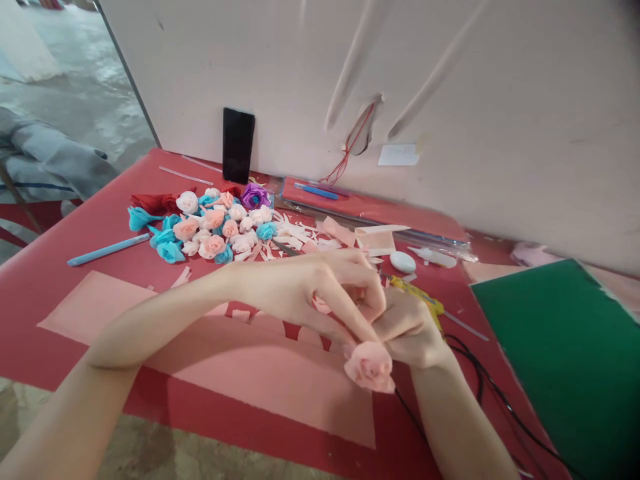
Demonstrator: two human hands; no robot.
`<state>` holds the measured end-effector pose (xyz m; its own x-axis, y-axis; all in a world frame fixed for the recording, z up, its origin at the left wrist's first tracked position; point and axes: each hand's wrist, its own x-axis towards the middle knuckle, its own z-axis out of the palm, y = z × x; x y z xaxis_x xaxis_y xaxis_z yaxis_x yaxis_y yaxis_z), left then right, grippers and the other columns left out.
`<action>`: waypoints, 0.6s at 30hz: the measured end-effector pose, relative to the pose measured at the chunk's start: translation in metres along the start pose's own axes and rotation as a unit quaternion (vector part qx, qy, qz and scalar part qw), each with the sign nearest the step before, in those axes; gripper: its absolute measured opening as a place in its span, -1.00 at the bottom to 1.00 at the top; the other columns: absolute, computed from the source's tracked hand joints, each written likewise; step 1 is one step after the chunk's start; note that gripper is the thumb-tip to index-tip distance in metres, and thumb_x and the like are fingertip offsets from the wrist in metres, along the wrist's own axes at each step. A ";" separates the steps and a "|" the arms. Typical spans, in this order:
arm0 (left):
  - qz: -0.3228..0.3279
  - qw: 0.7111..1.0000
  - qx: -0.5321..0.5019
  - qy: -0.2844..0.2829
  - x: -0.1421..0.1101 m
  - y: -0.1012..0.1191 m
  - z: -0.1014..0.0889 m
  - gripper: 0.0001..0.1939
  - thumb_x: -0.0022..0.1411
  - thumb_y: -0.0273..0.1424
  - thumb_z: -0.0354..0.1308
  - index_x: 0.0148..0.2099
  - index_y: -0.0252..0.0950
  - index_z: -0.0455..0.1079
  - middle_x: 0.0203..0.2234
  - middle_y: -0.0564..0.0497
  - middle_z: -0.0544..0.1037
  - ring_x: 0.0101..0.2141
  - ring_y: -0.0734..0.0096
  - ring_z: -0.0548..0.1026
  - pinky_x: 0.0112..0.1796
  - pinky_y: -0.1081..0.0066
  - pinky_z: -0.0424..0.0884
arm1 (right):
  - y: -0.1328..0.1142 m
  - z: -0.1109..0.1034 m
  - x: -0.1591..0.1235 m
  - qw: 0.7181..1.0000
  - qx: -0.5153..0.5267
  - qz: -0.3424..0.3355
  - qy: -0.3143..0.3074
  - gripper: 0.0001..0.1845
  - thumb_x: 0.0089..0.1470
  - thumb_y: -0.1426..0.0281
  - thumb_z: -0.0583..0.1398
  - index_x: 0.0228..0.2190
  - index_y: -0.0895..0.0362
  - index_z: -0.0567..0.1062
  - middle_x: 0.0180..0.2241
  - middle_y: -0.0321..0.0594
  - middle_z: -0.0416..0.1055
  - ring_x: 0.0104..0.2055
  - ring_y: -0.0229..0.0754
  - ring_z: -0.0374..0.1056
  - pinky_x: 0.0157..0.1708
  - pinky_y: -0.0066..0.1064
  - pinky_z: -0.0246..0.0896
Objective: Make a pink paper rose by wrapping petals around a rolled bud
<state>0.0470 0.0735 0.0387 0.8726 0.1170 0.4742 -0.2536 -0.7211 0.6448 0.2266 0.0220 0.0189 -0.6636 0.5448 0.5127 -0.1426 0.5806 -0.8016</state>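
Note:
A pale pink paper rose (371, 367) hangs below my two hands, its bloom facing me. My left hand (320, 290) arches over from the left, thumb and fingers pinched at the rose's base. Against it my right hand (413, 327) is closed, its fingers curled close to the same base; what lies inside them is hidden. Beneath both hands a long sheet of pink paper (280, 387) lies on the red table, with cut petal pieces (267, 323) along its far edge. Behind my right hand a yellow glue gun (417, 295) is partly covered.
Several paper flowers (213, 247) are heaped at the back left, near paper scraps (295, 233). A phone (238, 147) leans on the wall. A blue pen-like stick (109, 249) lies left. A green board (565, 360) and black cable (505, 400) occupy the right.

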 end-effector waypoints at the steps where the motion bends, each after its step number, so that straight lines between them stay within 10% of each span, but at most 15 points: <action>1: -0.022 1.000 0.002 -0.004 0.000 0.001 -0.002 -0.85 0.09 -0.50 0.23 -0.30 -0.14 0.54 -0.39 0.03 0.48 -0.27 0.43 0.37 -0.10 0.42 0.33 | 0.000 -0.001 0.000 1.000 0.003 0.001 -0.004 -0.80 0.14 0.38 0.13 -0.43 0.10 0.55 -0.58 -0.33 0.45 -0.48 -0.38 0.40 -0.37 -0.53 0.33; 11: -0.303 0.946 0.113 -0.010 -0.019 0.013 0.003 -0.92 0.15 -0.55 0.08 -0.37 -0.33 0.38 -0.42 0.08 0.48 -0.41 0.50 0.40 -0.41 0.50 0.24 | 0.009 -0.004 0.001 0.996 -0.016 0.029 -0.081 -0.82 0.11 0.46 0.15 -0.40 0.23 0.56 -0.58 -0.16 0.50 -0.49 -0.32 0.28 -0.40 -0.41 0.27; 18: -0.251 0.941 0.185 -0.131 -0.071 -0.018 0.038 -0.91 0.11 -0.52 0.12 -0.32 -0.32 0.43 -0.36 -0.05 0.47 -0.27 0.30 0.39 -0.26 0.38 0.27 | 0.007 0.007 -0.006 0.939 -0.068 0.150 -0.303 -0.70 0.15 0.38 0.10 -0.48 0.16 0.58 -0.54 -0.22 0.52 -0.40 -0.32 0.34 -0.35 -0.51 0.25</action>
<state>0.0050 0.0521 -0.0295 0.9288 0.3693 -0.0296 0.3385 -0.8134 0.4730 0.2245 0.0187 0.0075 -0.9606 0.2760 -0.0317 0.1852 0.5509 -0.8138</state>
